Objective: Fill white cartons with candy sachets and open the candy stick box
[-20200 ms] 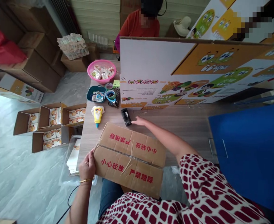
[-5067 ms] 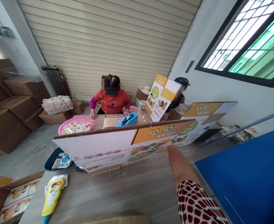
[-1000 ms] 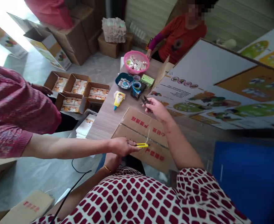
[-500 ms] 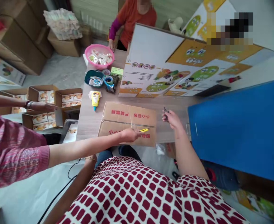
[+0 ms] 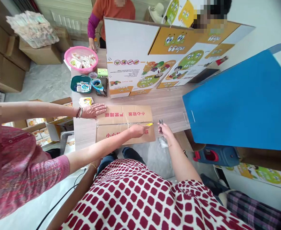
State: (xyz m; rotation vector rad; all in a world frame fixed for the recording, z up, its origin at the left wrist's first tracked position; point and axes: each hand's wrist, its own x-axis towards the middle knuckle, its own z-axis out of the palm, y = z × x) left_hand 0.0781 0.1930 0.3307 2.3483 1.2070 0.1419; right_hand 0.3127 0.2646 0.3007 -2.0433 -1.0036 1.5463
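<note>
My right hand (image 5: 165, 130) is closed around small dark thread snips (image 5: 161, 124), their tips pointing away from me, just right of a taped cardboard box (image 5: 125, 119). My left hand (image 5: 97, 162) hangs low by my thigh beside the table's front edge. A co-worker's forearm partly covers it, so its fingers are hidden. Reaching in from the left, that co-worker's hand (image 5: 138, 131) holds a yellow utility knife (image 5: 148, 124) at the box's middle seam. The co-worker's other hand (image 5: 96, 111) lies flat on the box's far left corner.
A pink basin (image 5: 67, 60) of small packets, a teal basket (image 5: 72, 83) and tape rolls (image 5: 96, 83) stand at the table's left. Printed cartons (image 5: 131, 48) rise behind the box. A blue panel (image 5: 238, 105) bounds the right side. Another person (image 5: 116, 12) sits across.
The co-worker's free hand has come from the open cartons onto the box. The knife has moved to the seam. My right hand still holds the snips; the yellow bottle is no longer seen.
</note>
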